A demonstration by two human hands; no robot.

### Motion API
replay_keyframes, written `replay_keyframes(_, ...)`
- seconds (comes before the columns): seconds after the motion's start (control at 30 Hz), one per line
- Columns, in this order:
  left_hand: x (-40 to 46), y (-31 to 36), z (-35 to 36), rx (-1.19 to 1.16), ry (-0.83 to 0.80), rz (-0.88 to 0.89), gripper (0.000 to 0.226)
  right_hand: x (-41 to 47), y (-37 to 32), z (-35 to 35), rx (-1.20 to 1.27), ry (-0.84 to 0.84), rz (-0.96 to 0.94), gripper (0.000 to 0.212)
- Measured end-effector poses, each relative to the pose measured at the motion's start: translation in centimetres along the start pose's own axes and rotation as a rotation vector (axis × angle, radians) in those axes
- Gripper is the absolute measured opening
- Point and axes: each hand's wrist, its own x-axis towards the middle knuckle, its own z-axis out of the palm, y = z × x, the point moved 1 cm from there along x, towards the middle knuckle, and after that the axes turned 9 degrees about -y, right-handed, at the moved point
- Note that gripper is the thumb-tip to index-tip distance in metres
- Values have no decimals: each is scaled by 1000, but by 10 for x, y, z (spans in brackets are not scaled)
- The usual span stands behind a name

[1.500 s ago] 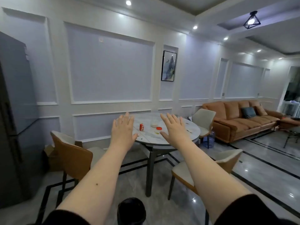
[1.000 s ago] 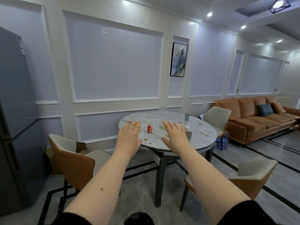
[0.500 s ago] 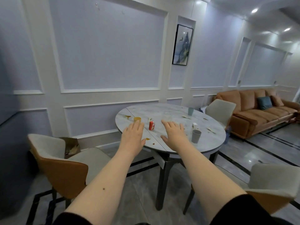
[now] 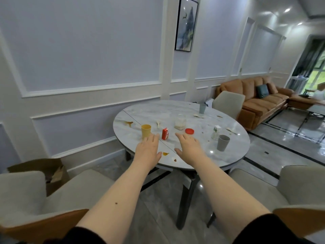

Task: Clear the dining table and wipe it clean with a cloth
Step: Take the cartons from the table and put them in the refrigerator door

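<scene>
A round marble dining table (image 4: 233,155) stands ahead, spotted with brown stains and scraps. On it are a yellow cup (image 4: 146,130), a small red carton (image 4: 165,133), a clear jar (image 4: 180,122), a red lid (image 4: 189,131), a white-green carton (image 4: 216,132), a grey cup (image 4: 223,142) and a blue-grey cup (image 4: 202,108). My left hand (image 4: 147,150) is stretched out flat, empty, just in front of the yellow cup. Palm down and empty, my right hand (image 4: 189,148) is near the red lid. No cloth is visible.
Cushioned chairs stand at the near left (image 4: 26,196), the near right (image 4: 302,189) and the far side (image 4: 228,104). An open cardboard box (image 4: 44,171) sits by the wall. An orange sofa (image 4: 260,97) is at the right. The floor is glossy tile.
The view has come closer to the table and tilted down. Both outstretched hands now reach over its near edge, and the objects on it look larger.
</scene>
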Motion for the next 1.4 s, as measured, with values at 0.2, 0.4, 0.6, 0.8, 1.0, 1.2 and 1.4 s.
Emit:
replay_keyframes(0.2, 80, -34, 29, 11, -35, 69, 65, 70, 16, 17, 65, -69, 139, 61)
replay_keyframes(0.4, 179, -54, 63, -32, -81, 128, 63, 164, 42, 37, 116, -131, 167, 60)
replay_keyframes(0.6, 267, -74, 102, -121, -100, 118, 53, 247, 70, 65, 210, -188, 214, 62)
replay_keyframes(0.8, 342, -92, 162, -151, -188, 132, 53, 312, 94, 116, 382, -242, 317, 68)
replay_keyframes(1.0, 414, -100, 223, -203, -286, 110, 48, 383, 115, 160, 546, -257, 376, 73)
replay_keyframes(1.2, 476, -103, 274, -291, -332, 17, 44, 443, 133, 203, 641, -301, 456, 79)
replay_keyframes(1.4, 511, -104, 320, -353, -453, -59, 54, 483, 147, 246, 705, -362, 496, 83)
